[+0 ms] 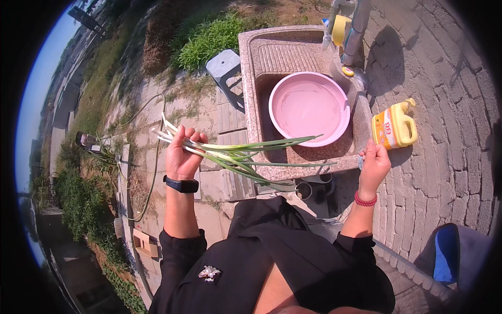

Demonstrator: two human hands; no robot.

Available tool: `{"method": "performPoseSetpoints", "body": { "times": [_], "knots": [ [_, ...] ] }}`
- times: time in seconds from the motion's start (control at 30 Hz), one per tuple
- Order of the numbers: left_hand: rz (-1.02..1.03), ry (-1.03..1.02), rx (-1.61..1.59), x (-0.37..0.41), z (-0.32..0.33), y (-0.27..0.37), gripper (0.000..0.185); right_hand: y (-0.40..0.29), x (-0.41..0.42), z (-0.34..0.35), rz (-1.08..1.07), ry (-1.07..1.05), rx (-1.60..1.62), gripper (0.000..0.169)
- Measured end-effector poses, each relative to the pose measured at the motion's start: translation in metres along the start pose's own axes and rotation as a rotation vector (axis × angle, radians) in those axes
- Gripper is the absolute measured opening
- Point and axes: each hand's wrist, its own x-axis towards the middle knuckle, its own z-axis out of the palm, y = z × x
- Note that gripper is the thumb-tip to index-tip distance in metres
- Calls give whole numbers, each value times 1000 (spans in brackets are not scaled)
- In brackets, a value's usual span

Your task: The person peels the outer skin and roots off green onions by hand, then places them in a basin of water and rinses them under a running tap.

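A bunch of green onions [235,153] is gripped near its white ends by my left hand [183,151], which wears a dark wristband. The green tops reach right, across the front edge of the speckled stone sink [274,171]. Inside the sink basin sits a round pink plastic basin [310,106] with water in it. My right hand [374,159], with a red beaded bracelet, is at the sink's front right corner, fingers curled. A small pale bit shows at its fingertips; what it is cannot be told. Just beyond that hand is a yellow detergent jug [394,125] with a pump.
A grey plastic stool [224,64] stands left of the sink. Wrapped pipes [357,31] rise at its back right, near a yellow object. A brick wall [439,149] is on the right, a hose [157,157] lies at left, and a cardboard box [145,244] is lower left.
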Motion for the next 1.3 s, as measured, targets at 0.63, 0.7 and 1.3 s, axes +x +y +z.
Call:
{"method": "performPoseSetpoints", "body": {
  "times": [0.63,0.7,1.3],
  "knots": [
    [-800,-202,291,362,82,35,15,73,46,171,359,110,-147,24],
    [-685,-235,560,386,99,46,15,123,30,166,366,174,-300,26],
    [-974,-388,811,458,192,-131,12,103,115,188,534,417,91,14]
  ]
}}
